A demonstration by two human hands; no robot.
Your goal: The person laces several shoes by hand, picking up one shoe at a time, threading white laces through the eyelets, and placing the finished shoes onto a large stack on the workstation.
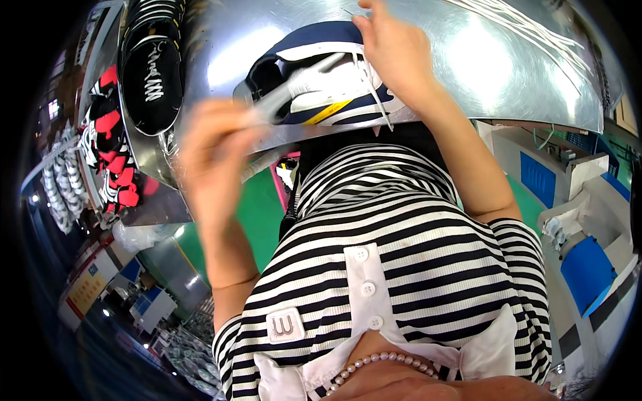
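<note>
A navy and white shoe (314,35) with a yellow stripe lies on its side on the metal table, its opening toward the left. White lace (366,83) crosses its front and one end hangs over the table edge. My left hand (217,147), smeared by motion, is left of the shoe, closed on a blurred white shoelace that runs to the tongue. Beyond the shoe's right part, my right hand (398,57) is closed in a pinch near the top edge. A thin dark tip shows beside its fingers; what it belongs to I cannot make out.
Several loose white laces (528,30) lie on the metal table (294,137) at the far right. A black shoe (152,90) stands at the left. Red, black and white shoe pieces (114,147) are piled beyond it. A blue and white machine (538,175) stands right of the table.
</note>
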